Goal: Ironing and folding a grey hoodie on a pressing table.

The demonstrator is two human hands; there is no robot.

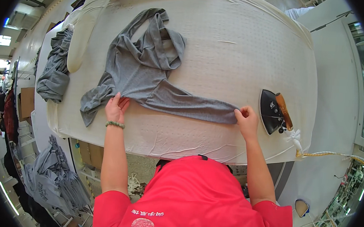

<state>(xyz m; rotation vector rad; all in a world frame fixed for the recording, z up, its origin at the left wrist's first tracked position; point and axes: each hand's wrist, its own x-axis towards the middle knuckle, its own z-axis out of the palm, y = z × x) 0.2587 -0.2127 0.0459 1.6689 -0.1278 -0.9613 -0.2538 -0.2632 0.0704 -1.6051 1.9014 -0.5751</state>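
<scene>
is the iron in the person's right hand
No, the right hand pinches the grey garment, while the iron rests untouched, farther to the right.

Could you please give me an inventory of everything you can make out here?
Ironing table: one, white, centre
Garment: one, grey, laid on the table
Iron: one, black and brown, table's right
Cord: at least one, yellowish, right
Padded board: one, cream, upper left
Garment pile: one, grey, table's left
Draped garments: several, grey, lower left
Cardboard boxes: at least two, brown, left
Shirt: one, red, bottom centre
Bracelet: one, green, left wrist
Left hand: one, bare, garment's near edge
Right hand: one, bare, pinching sleeve end
</scene>
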